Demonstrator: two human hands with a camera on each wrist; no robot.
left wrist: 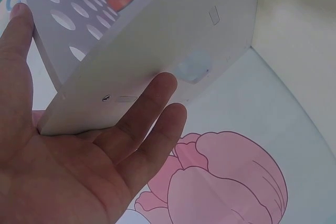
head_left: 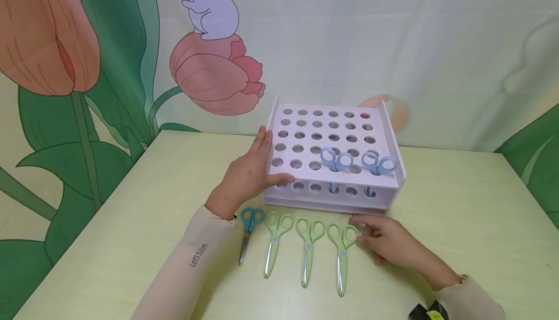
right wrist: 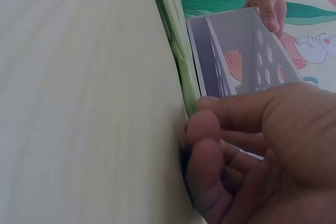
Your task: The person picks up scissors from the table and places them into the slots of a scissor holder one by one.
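My left hand (head_left: 249, 172) steadies the white rack (head_left: 305, 177) at its left side, the thumb over the front edge and the fingers along the outer side panel. Two pairs of blue scissors (head_left: 336, 159) stand handles up in the rack's front right holes. On the table in front lie teal-handled scissors (head_left: 252, 220) and three green scissors in a row. My right hand (head_left: 388, 240) is beside the rightmost green scissors (head_left: 342, 252), fingertips right at its handle loop. The right wrist view shows these fingers loosely bent near the green handle (right wrist: 190, 87).
The pale yellow-green table (head_left: 458, 203) carries everything. Behind it hangs a curtain (head_left: 305, 43) printed with tulips and a white animal. A black object with a yellow label (head_left: 430, 312) is at my right wrist. Below the rack's perforated top is a second perforated level.
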